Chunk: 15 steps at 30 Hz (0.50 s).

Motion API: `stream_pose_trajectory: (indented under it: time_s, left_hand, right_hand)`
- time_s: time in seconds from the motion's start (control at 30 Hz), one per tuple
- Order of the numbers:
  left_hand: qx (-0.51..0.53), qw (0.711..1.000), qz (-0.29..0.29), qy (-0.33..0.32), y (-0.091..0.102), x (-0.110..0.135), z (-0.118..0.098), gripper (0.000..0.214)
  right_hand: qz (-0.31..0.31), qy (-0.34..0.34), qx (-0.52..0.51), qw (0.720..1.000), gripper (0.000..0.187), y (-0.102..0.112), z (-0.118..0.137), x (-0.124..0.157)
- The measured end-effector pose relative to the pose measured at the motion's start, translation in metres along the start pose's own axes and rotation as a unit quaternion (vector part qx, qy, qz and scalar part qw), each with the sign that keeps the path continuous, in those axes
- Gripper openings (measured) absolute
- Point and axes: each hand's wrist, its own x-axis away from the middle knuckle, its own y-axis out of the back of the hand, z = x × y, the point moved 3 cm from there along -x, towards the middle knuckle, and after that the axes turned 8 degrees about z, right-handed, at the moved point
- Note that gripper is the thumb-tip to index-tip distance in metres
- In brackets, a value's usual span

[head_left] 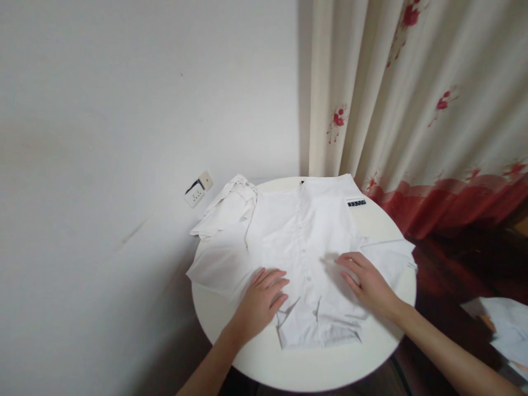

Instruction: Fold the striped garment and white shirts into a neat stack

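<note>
A: Status on the shirt?
B: White button-front shirt, laid out on the round tabletop, button line up, running roughly down the middle. Sleeve-like flaps out both sides.
A: So how far along?
B: Spreading looks mostly done, my read. Not flat yet: near end is creased and bunched. Can't tell if that end is collar or hem. No neat fold anywhere.
A: Hands?
B: Left hand on the shirt's near left part, fingers spread, nothing gripped. Right hand at the right part, fingers loosely bent, thumb apart, no cloth pinched that I see. Contact on that side: can't tell.
A: Anything else up there?
B: Crumpled off-white cloth at the far left, against the shirt. Black patterned strip at the far right edge of the shirt.
A: Beyond that?
B: Wall socket left, floral curtain right, blurred white cloth low right, off the tabletop.
</note>
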Motion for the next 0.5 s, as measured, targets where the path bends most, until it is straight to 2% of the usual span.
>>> stream_pose_trajectory:
  time_s: [0.1,0.2,0.3,0.37,0.43,0.5]
  left_hand:
    - [-0.024,0.999,0.034,0.023,-0.017,-0.008,-0.005,0.062]
    - [-0.049,0.997,0.051,0.029,-0.03,0.001,-0.008,0.076]
    - [-0.05,0.997,0.056,0.035,-0.036,0.011,-0.013,0.075]
    - [-0.028,0.998,0.043,0.038,-0.033,0.015,-0.014,0.066]
    - [0.005,0.999,-0.001,0.053,-0.023,0.014,-0.006,0.052]
    - [0.023,0.993,-0.069,0.093,-0.004,0.013,0.015,0.039]
  right_hand:
    - [0.009,-0.017,0.088,0.996,0.05,-0.015,-0.015,-0.003]
    - [0.048,-0.016,0.148,0.988,0.063,-0.029,-0.02,0.01]
    - [0.063,-0.019,0.166,0.984,0.065,-0.036,-0.023,0.024]
    - [0.064,-0.02,0.169,0.983,0.066,-0.038,-0.024,0.029]
    - [0.064,-0.024,0.166,0.984,0.065,-0.038,-0.024,0.029]
    - [0.057,-0.029,0.155,0.986,0.064,-0.037,-0.025,0.023]
